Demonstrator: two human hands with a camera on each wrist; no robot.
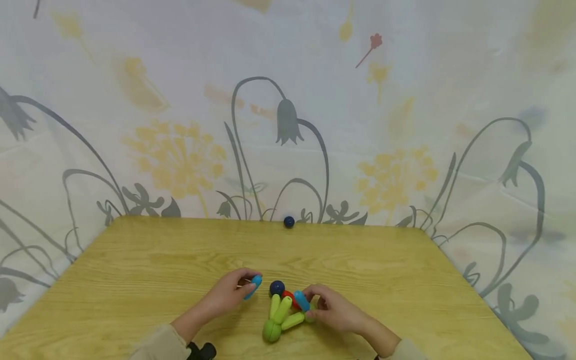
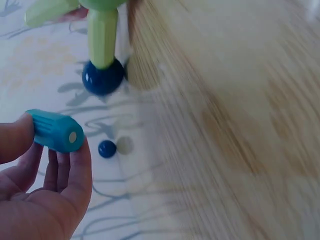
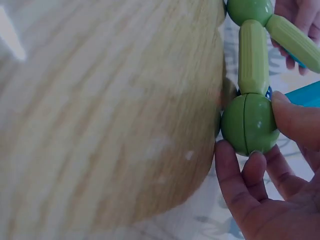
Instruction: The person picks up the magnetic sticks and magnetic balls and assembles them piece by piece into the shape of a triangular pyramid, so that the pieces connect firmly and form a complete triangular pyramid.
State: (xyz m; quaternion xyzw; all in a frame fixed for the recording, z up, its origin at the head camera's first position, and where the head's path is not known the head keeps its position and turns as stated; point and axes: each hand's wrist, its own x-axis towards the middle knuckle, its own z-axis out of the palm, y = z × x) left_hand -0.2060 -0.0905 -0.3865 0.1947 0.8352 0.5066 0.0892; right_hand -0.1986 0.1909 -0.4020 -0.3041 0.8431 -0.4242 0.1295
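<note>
Between thumb and fingers, my left hand (image 1: 229,295) pinches a blue magnetic rod (image 2: 57,131), lifted to the left of a joined build of rods and balls. A pale disc shows in the rod's end. The right hand (image 1: 335,309) grips a green ball (image 3: 250,124) at the build's right corner. Another blue rod (image 1: 301,301) slants up beside its thumb, its lower end hidden. Light green rods (image 1: 293,320) meet at a front green ball (image 1: 272,331); one of them points up from it. At the back corner sits a navy ball (image 1: 277,288), with a red rod (image 1: 289,298) partly hidden.
A loose navy ball (image 1: 289,221) lies at the far edge of the wooden table (image 1: 382,260). Behind it hangs a flower-printed cloth (image 1: 288,165). Dark wrist gear (image 1: 202,351) shows by the left sleeve.
</note>
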